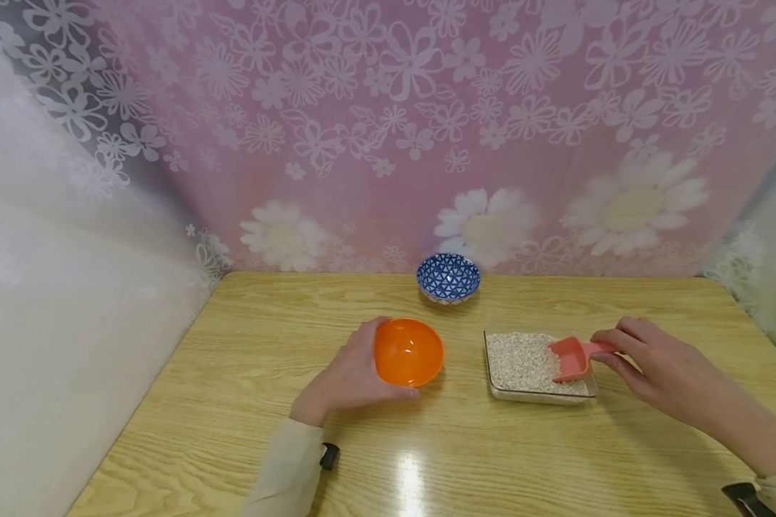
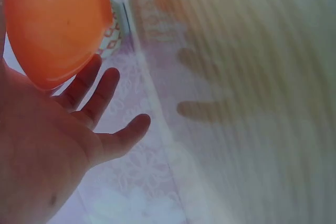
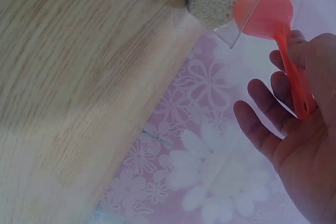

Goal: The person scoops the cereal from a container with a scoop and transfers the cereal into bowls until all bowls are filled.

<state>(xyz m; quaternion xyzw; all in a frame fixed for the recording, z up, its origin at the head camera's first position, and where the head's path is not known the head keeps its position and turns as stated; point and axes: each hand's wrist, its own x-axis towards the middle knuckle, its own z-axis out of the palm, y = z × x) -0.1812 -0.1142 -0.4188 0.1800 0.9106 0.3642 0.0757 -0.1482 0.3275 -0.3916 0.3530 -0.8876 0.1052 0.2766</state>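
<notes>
My left hand (image 1: 356,370) grips an orange bowl (image 1: 409,352) at its left side and holds it tilted, so the empty inside faces me. In the left wrist view the orange bowl (image 2: 52,24) lies against my palm (image 2: 42,150), with three fingers stretched out below it. My right hand (image 1: 627,352) pinches the handle of a pink scoop (image 1: 572,357). The scoop's mouth rests in pale grain (image 1: 520,359) that fills a clear rectangular tray (image 1: 539,397). The right wrist view shows the scoop (image 3: 268,9) at the tray's corner (image 3: 231,32), with its handle between thumb and forefinger.
A blue patterned bowl (image 1: 448,278) stands at the back of the wooden table (image 1: 246,402), near the flowered pink curtain (image 1: 388,129). A white sheet (image 1: 65,287) hangs along the table's left edge. Bare tabletop lies in front of both hands.
</notes>
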